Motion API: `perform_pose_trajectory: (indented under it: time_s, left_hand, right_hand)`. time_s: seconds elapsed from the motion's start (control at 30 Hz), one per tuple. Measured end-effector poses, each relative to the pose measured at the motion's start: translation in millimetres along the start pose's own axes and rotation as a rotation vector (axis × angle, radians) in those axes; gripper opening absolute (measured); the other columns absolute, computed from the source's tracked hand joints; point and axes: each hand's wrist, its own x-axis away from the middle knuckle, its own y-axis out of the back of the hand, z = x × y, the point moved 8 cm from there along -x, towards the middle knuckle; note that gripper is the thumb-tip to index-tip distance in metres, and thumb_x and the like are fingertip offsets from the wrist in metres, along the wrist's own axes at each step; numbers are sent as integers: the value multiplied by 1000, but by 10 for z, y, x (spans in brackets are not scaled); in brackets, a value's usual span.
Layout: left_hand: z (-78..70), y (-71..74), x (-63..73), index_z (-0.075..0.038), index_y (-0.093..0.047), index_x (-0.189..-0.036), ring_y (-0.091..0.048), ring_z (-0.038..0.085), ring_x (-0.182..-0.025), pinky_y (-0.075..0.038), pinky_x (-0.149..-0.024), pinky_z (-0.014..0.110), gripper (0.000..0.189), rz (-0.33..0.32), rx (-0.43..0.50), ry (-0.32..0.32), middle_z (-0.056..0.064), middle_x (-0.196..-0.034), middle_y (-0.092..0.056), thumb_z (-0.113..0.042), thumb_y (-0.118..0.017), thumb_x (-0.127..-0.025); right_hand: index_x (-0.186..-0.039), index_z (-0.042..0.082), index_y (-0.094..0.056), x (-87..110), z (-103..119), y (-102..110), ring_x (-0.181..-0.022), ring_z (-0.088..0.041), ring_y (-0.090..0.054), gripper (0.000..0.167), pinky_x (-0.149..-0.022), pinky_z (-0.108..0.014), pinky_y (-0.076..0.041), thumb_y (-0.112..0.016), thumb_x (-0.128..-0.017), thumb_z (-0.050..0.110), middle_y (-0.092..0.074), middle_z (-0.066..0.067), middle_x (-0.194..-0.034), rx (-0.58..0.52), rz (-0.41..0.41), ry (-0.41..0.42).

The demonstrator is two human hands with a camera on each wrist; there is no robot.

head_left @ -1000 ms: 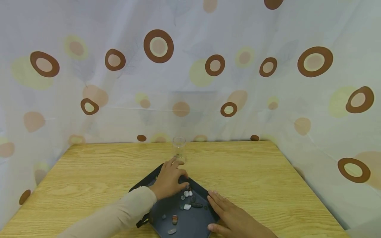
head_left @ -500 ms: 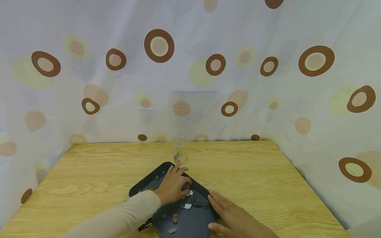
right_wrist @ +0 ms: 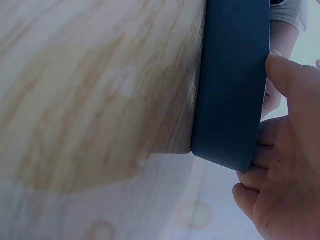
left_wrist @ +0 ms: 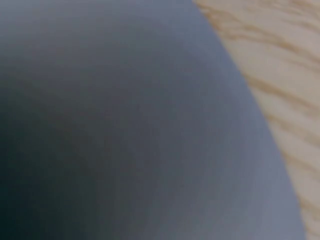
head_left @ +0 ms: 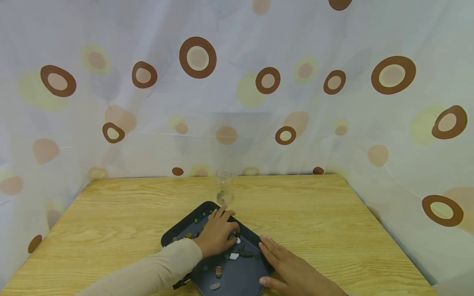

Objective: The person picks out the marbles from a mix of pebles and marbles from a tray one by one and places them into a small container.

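My left hand reaches into a dark tray turned cornerwise. Its thumb and forefinger curve around a spot among small stones, the other fingers spread toward the far rim. Whether it pinches a stone I cannot tell. Just right of the thumb lies a white stone; another white stone and a long dark stone lie nearer. My right hand rests along the tray's right rim with straight fingers; in the right wrist view its thumb and fingertips touch the top edge of the tray wall.
Behind the tray stands a clear glass with a few stones at its bottom. A reddish banded stone and a pale oval stone lie in the near part. A blurred grey surface fills most of the left wrist view.
My left hand has shifted slightly right and nearer, uncovering the glass's base and colored stones along the tray's far left side. The right hand stays on the rim.
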Motion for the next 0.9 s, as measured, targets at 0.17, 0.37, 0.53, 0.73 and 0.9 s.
perform_pose_trajectory:
  time_s: [0.17,0.37,0.53,0.73,0.9]
  left_hand:
    - [-8,-6,2,-21,-70,-91,-33,44,-135,-31,-106,62,8,-2,-15,1,14,-134,-50,-26,-74,-85]
    - [-38,18,16,-20,-69,-89,-34,43,-135,-31,-106,61,7,10,-20,2,14,-135,-50,-22,-74,-84]
    - [-50,30,29,-20,-70,-87,-32,43,-136,-31,-107,61,5,26,-19,2,14,-136,-49,-19,-74,-83]
    - [-54,36,32,-20,-71,-85,-33,42,-136,-31,-107,61,5,27,-26,4,14,-136,-49,-20,-75,-83]
    - [-55,38,32,-19,-71,-85,-34,42,-135,-32,-106,61,6,15,-21,2,14,-135,-50,-20,-76,-82]
  right_hand:
    - [-149,0,-30,1,-6,-4,-140,-40,-27,72,-111,-51,-30,-46,-98,49,-22,-19,-156,-9,-4,0]
    - [-149,1,-29,-4,-20,-19,-139,-41,-27,73,-108,-55,-32,-46,-97,49,-22,-20,-156,-35,17,-10]
    - [-150,2,-28,-13,-32,-17,-140,-41,-25,74,-107,-55,-34,-46,-97,50,-20,-18,-157,-47,38,-29]
    - [-150,1,-28,-10,-13,-6,-140,-41,-26,73,-107,-56,-33,-46,-98,49,-21,-18,-157,-47,37,-21]
    - [-150,1,-28,-9,-21,-9,-141,-40,-25,73,-110,-55,-30,-47,-98,49,-20,-18,-157,-47,24,-24]
